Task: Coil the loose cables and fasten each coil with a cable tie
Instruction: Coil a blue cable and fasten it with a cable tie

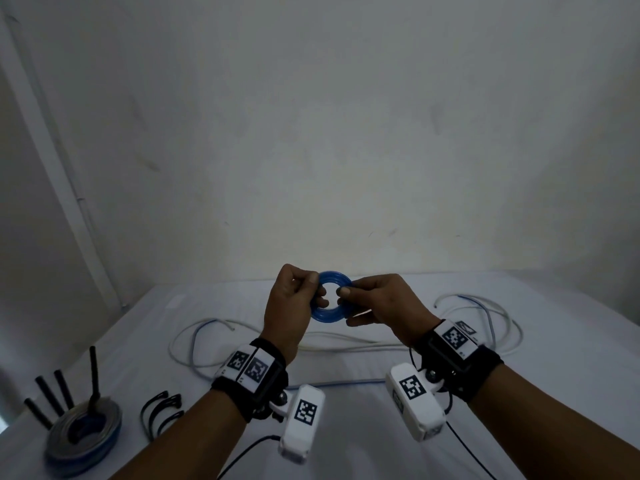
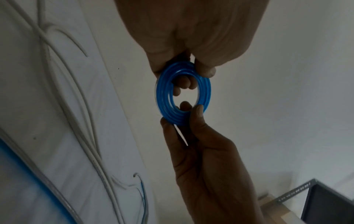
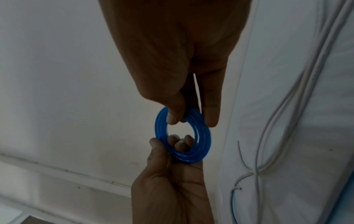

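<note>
A small blue cable coil [image 1: 320, 315] is held up above the white table [image 1: 519, 393], in front of the wall. My left hand [image 1: 317, 289] pinches its left side, thumb on the front and fingers through the ring. My right hand [image 1: 346, 299] pinches the opposite side. In the left wrist view the blue coil [image 2: 164, 97] hangs between the left hand [image 2: 184, 65] above and the right hand [image 2: 182, 115] below. In the right wrist view the blue coil [image 3: 205, 136] is gripped by the right hand [image 3: 191, 118] and the left hand [image 3: 172, 151]. No tie shows on it.
Loose white cables [image 1: 346, 346] sprawl across the table below my hands, with a pale blue cable [image 1: 339, 381] nearer me. Black cable ties [image 1: 162, 410] lie at the front left. Beside them sits a stack of coiled cable [image 1: 85, 431] with black strips sticking up.
</note>
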